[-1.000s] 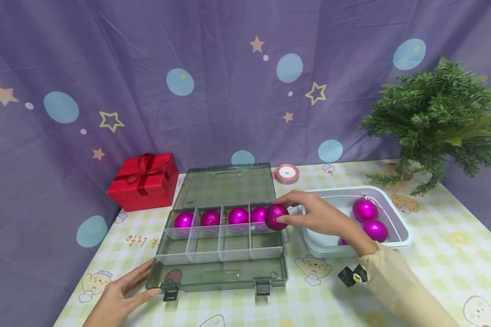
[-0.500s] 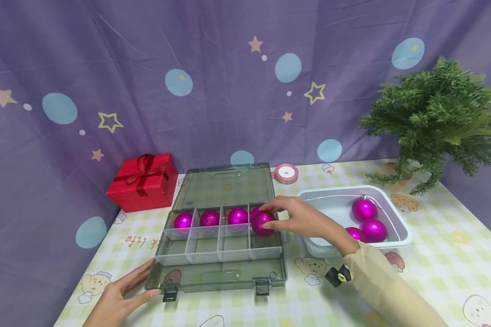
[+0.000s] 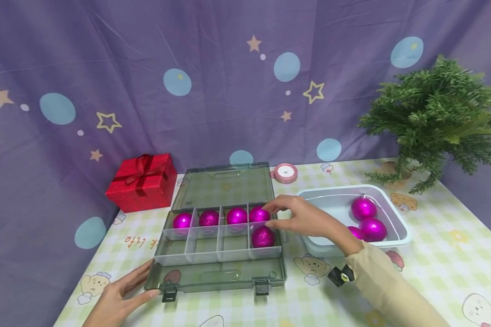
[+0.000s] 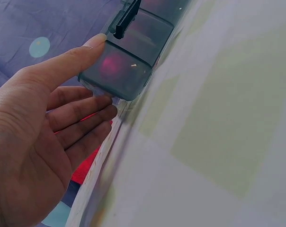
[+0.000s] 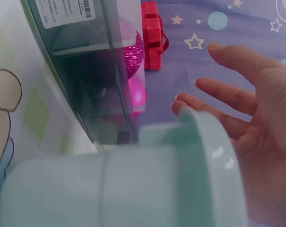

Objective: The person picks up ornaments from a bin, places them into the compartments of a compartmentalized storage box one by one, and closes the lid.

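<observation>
A divided green-tinted plastic case (image 3: 225, 273) lies with its lid (image 3: 225, 188) folded back. Its back row holds several magenta ball ornaments, among them a shiny one (image 3: 237, 216) and a glittery one (image 3: 209, 218). Another glittery ball ornament (image 3: 263, 237) sits in the rightmost middle compartment. Just above it, my right hand (image 3: 308, 217) hovers with thumb and fingers parted and nothing between them; the right wrist view shows the same gap. At the case's front left corner, the fairly straight fingers of my left hand (image 3: 118, 290) rest along the side, with the thumb (image 4: 88, 49) on the front edge.
Right of the case stands a pale blue tub (image 3: 398, 215) with 3 magenta ball ornaments (image 3: 373, 229). Behind are a ribbon spool (image 3: 285, 173) and a small artificial fir tree (image 3: 438, 113). A red gift box (image 3: 143, 184) stands at the back left, before a purple curtain.
My right hand has carried the glittery ball ornament left from beside the case and let go of it in the rightmost middle compartment. My left hand has stayed at the corner.
</observation>
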`<state>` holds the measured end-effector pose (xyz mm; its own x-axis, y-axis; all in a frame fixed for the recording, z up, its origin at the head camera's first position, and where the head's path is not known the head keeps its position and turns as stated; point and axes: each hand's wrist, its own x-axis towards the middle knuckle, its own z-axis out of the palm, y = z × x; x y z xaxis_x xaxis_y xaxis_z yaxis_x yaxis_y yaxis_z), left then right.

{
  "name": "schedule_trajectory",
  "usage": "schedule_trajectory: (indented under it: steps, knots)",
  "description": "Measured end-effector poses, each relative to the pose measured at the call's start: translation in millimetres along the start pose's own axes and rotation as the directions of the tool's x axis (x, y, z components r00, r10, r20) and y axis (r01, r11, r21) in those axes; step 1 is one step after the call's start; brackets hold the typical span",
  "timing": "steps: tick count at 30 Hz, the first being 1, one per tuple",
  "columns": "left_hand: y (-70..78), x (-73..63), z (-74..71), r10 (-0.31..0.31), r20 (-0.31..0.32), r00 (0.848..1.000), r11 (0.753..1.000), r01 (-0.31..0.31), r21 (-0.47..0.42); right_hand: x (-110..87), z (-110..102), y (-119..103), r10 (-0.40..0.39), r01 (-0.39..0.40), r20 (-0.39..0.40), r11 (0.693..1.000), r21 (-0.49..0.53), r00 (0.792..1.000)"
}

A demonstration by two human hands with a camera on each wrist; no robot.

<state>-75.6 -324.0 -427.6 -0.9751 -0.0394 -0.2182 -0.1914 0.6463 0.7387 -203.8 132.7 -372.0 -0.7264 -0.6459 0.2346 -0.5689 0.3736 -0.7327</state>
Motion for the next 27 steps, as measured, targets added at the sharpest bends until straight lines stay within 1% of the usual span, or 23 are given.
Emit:
schedule_trajectory:
  steps: [3, 12, 15, 22, 27]
  knots:
    - [0.1, -0.5, -0.5, -0.007, 0.002, 1.000, 1.000, 0.007, -0.002, -4.6, -6.7, -1.4, 0.015, -0.014, -0.012, 1.000, 0.012, 1.000]
    - [0.8, -0.9, -0.9, -0.002, 0.005, 1.000, 1.000, 0.002, -0.020, -23.5, -24.6, 4.1, 0.011, -0.017, -0.096, 0.998, -0.066, 0.995]
    - [0.6, -0.7, -0.7, 0.003, 0.005, 1.000, 1.000, -0.003, -0.022, -31.2, -30.8, 5.0, 0.027, -0.038, -0.122, 0.996, -0.083, 0.992]
    - [0.6, -1.1, -0.3, 0.021, -0.004, 1.000, 1.000, -0.021, -0.020, -55.2, -49.7, 12.5, 0.101, -0.121, -0.183, 0.987, -0.102, 0.978]
    - [0.9, -0.4, 0.1, 0.030, -0.003, 1.000, 0.999, -0.030, -0.025, -76.3, -64.9, 19.0, 0.165, -0.204, -0.231, 0.966, -0.160, 0.959]
